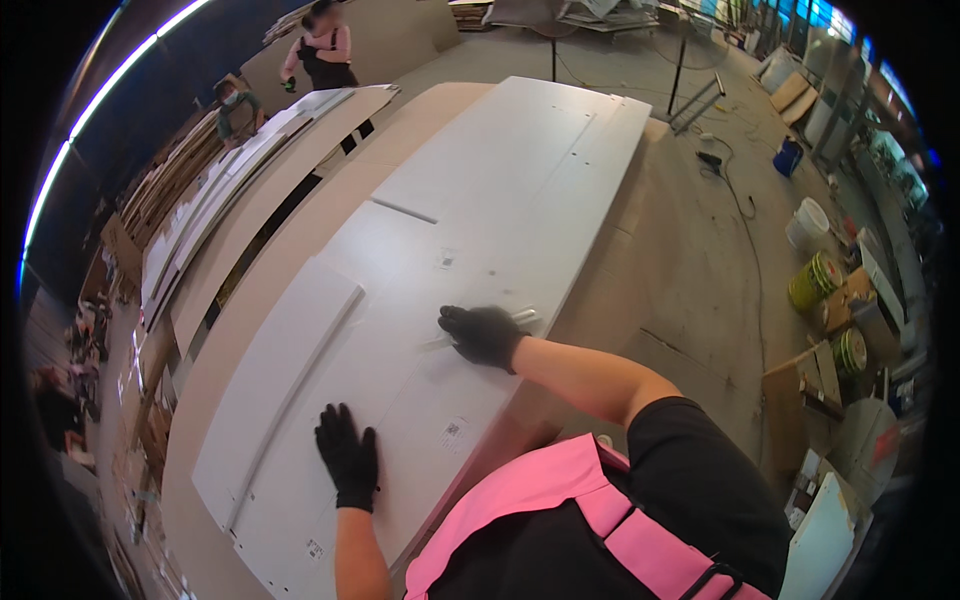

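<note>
A large white panel (455, 225) lies before me, with small holes, a slot and printed labels on it. My left hand (347, 457), in a black glove, rests flat on the near part of the panel with its fingers stretched out. My right hand (483, 336), gloved too and slightly blurred, is closed over a pale, narrow bar-like tool (524, 316) on the panel near its right edge. The tool's ends stick out on both sides of the hand; its middle is hidden, so I cannot tell its kind. A narrower white board (285, 350) lies along the panel's left side.
Brown sheet material (420, 115) lies under the panel. Stacked boards (225, 190) stand at the left, where one person (238, 112) bends over them and another (325, 50) stands behind. On the right are a white bucket (806, 224), a yellow-green pail (815, 281) and a floor cable (745, 215).
</note>
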A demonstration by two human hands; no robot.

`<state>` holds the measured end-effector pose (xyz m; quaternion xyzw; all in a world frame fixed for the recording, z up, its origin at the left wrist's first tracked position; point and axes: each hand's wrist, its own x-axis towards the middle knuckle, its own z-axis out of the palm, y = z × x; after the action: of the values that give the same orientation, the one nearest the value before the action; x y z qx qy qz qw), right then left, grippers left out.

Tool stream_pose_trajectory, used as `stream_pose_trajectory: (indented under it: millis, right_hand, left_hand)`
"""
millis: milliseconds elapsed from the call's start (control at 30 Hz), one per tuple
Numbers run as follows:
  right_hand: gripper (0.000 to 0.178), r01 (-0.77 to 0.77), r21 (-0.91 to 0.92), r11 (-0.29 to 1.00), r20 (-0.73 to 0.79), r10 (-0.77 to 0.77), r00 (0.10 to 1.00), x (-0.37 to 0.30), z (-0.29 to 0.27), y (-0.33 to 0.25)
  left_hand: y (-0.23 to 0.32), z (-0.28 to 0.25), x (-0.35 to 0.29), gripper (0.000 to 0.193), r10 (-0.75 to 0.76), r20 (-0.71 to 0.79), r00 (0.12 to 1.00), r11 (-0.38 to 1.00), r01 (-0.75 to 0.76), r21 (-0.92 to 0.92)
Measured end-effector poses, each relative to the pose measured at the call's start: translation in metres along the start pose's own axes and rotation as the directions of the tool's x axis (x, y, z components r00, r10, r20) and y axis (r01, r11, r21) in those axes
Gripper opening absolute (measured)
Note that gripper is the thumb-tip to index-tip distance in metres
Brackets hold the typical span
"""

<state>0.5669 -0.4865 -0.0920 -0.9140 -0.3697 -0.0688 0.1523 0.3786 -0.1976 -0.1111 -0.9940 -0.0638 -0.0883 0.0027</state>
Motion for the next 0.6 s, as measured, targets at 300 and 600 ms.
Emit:
stream_pose_trajectory:
  millis: [300,600]
  right_hand:
    - [0.019,-0.208,0.203,0.957,0.076,0.196,0.978,-0.165,-0.072,0.033]
    - [0.021,0.016,0.276,0.961,0.084,-0.04,0.996,-0.311,-0.023,0.158]
  left_hand:
    - [0.145,-0.008,0.031,0.071,0.386,-0.01,0.923,0.917,-0.385,-0.104]
    - [0.31,0.004,0.062,0.063,0.645,-0.125,0.754,0.755,-0.654,-0.049]
